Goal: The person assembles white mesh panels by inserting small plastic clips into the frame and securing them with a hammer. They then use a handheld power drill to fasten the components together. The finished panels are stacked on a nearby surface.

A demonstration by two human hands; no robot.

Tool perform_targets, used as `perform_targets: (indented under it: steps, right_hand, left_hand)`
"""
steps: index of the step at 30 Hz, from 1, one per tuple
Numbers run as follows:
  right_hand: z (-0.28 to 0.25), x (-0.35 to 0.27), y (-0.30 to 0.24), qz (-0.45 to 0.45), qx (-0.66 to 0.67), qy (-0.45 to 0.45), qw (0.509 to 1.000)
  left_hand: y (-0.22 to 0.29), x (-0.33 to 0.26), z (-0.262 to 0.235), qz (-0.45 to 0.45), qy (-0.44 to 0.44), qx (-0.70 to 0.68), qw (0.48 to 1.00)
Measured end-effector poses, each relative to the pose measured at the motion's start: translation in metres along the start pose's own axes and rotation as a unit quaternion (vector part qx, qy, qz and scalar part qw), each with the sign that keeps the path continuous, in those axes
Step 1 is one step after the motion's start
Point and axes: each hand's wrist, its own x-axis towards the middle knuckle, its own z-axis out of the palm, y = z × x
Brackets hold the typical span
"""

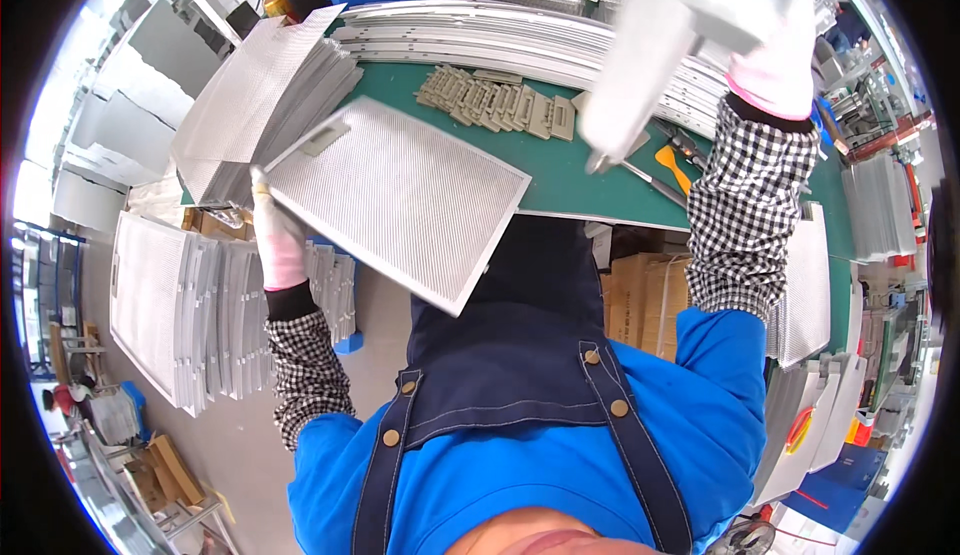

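Observation:
A framed silver mesh panel is tilted over the near edge of the green worktable. At its left corner my left hand, in a white and pink glove, grips the frame. A small beige latch plate sits at the panel's upper left corner. My right hand, gloved too, is raised at the upper right, against a large pale tool with a narrow metal tip. That tool is blurred and close to the camera, its exact kind is unclear, and it hides most of my right fingers.
Several beige latch plates lie mid-table. Behind them are stacked metal strips. Mesh panels are piled at the left, with more panels standing below. A yellow scraper and a screwdriver lie at the right.

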Motion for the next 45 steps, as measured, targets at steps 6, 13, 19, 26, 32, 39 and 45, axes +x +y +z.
perform_targets:
  steps: [6, 13, 19, 26, 32, 39, 45]
  right_hand:
    - [0.016, -0.01, 0.006, 0.017, 0.025, 0.001, 1.0]
    - [0.028, -0.001, 0.013, 0.018, 0.041, 0.018, 0.999]
    - [0.029, 0.002, 0.021, 0.088, 0.177, -0.023, 0.98]
    - [0.035, 0.014, 0.04, 0.091, 0.175, 0.011, 0.98]
    - [0.054, 0.0, 0.022, 0.2, 0.203, -0.027, 0.958]
    - [0.056, 0.0, 0.015, 0.211, 0.217, -0.074, 0.95]
    - [0.057, 0.001, 0.02, 0.165, 0.27, -0.062, 0.947]
  left_hand:
    - [-0.01, -0.024, 0.036, 0.189, -0.007, 0.019, 0.982]
    - [-0.077, -0.025, 0.088, 0.132, -0.228, 0.088, 0.961]
    - [-0.012, -0.05, 0.175, 0.461, -0.288, 0.553, 0.631]
    - [-0.052, -0.049, 0.208, 0.439, -0.289, 0.613, 0.59]
    - [-0.05, -0.071, 0.19, 0.414, -0.276, 0.648, 0.576]
    - [-0.062, -0.058, 0.166, 0.431, -0.335, 0.597, 0.588]
    - [-0.05, -0.063, 0.165, 0.454, -0.335, 0.594, 0.574]
